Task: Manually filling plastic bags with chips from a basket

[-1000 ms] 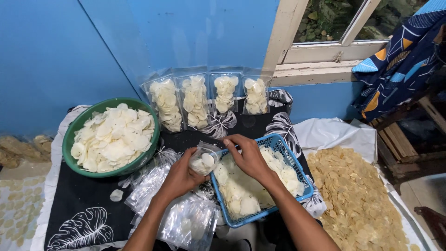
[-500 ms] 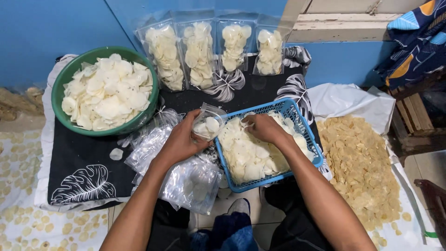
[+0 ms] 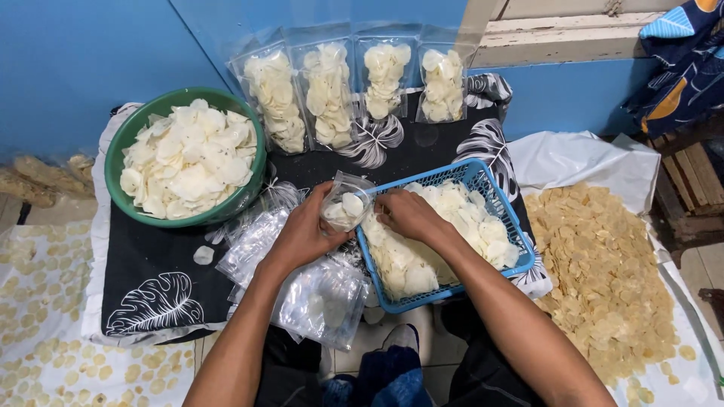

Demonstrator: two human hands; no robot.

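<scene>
A blue painted wall (image 3: 75,68) runs across the top; a pale wooden window sill (image 3: 558,34) sits at its upper right; a patterned blue and orange fabric (image 3: 679,68) hangs in the right corner; slatted wooden furniture (image 3: 694,188) stands beneath it; the floor (image 3: 45,324) at lower left is pale with yellowish round spots; the light is even and soft.
</scene>
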